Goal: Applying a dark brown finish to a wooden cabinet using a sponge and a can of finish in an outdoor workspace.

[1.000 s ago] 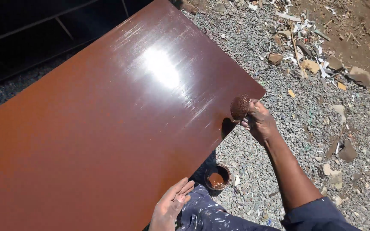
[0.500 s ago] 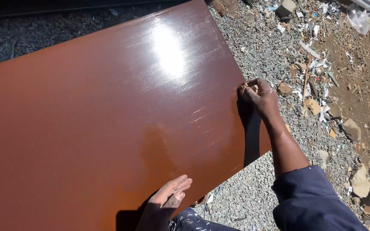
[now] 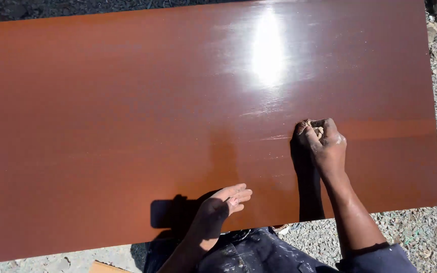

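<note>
Two hands meet the glossy reddish-brown flat panel (image 3: 127, 126): your right hand (image 3: 324, 144) grip clenches a small stained pad (image 3: 319, 132) against it; your left hand (image 3: 223, 202), grip released, rests flat nearby.

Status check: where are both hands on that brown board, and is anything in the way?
Right hand closed on a small pad, pressed to the glossy brown board. Left hand open, fingers flat at the near edge. Nothing else on the board; gravel around it.
</note>
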